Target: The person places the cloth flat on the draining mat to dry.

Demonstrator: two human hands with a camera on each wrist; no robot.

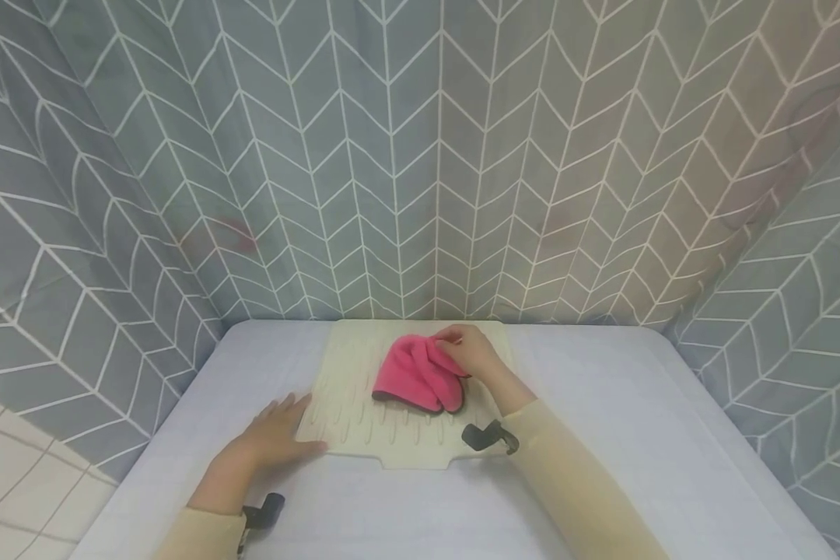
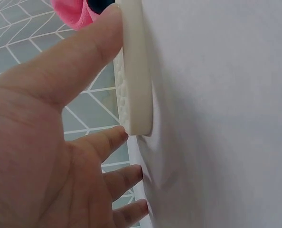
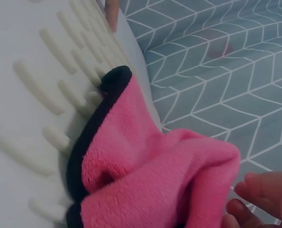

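— Largest entry?
— Grey curtain (image 1: 406, 155), white chevron lines, hung along the far side and both flanks.
— Next?
— Table (image 1: 602, 404), white-covered. On it, one cream ridged board (image 1: 353, 389); presumably stiff, best held by its edges, the ridges likely to drag on fabric.
— Upon the board?
— Pink cloth (image 1: 420, 373), one, bunched near the middle, toward the far edge. Plush pile; judged light, soft, limp, not fragile, hardly slippery. Best taken by a gathered fold or a corner.
— Hands?
— Two. Left hand (image 1: 276, 432): fingers spread, grasping nothing; thumb at the board's near edge, fingers beside its left side. Right hand (image 1: 470, 354): fingers curled, pinching the cloth's far right part, by the head view; the right wrist view leaves the thumb's placing unclear.
— Containers and contents?
— None seen, so no contents to list.
— Smallest entry?
— Dark hem (image 3: 100, 123), edging the cloth, partly turned over at one corner beside the ridges.
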